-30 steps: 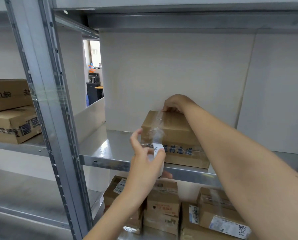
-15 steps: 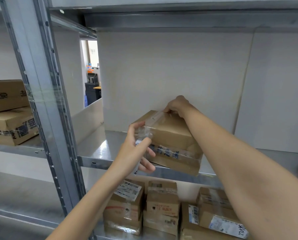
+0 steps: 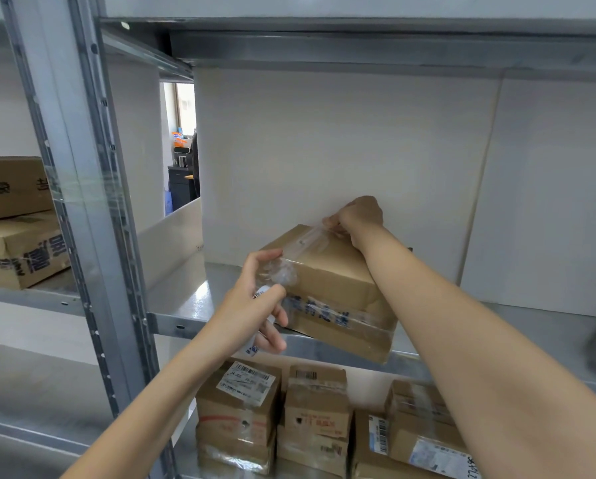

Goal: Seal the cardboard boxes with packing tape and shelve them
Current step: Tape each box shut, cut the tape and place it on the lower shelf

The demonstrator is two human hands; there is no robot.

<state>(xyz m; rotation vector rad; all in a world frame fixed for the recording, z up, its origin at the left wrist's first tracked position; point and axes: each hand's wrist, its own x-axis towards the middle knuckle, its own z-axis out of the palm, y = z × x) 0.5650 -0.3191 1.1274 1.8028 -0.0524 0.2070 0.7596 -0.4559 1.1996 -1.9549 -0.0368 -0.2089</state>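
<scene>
Two hands on one cardboard box (image 3: 338, 288), which sits tilted at the front lip of the middle steel shelf (image 3: 185, 305), its near corner hanging past the edge. My read from the headcam: the right hand (image 3: 358, 219) is closed down on the far end of a clear packing tape strip (image 3: 310, 238), fingers pinching it against the top rear edge. The left hand (image 3: 255, 302) is wrapped around a small white tape roll (image 3: 263, 292), a crumpled bit of film at the thumb by the near top corner. I judge sealing is mid-strip. To do it well I'd keep the far end pinned, hold the strip taut along the seam, then smooth it forward to avoid wrinkles. Box should be slid back before letting go. Other parcels (image 3: 310, 409) sit on the shelf below.
</scene>
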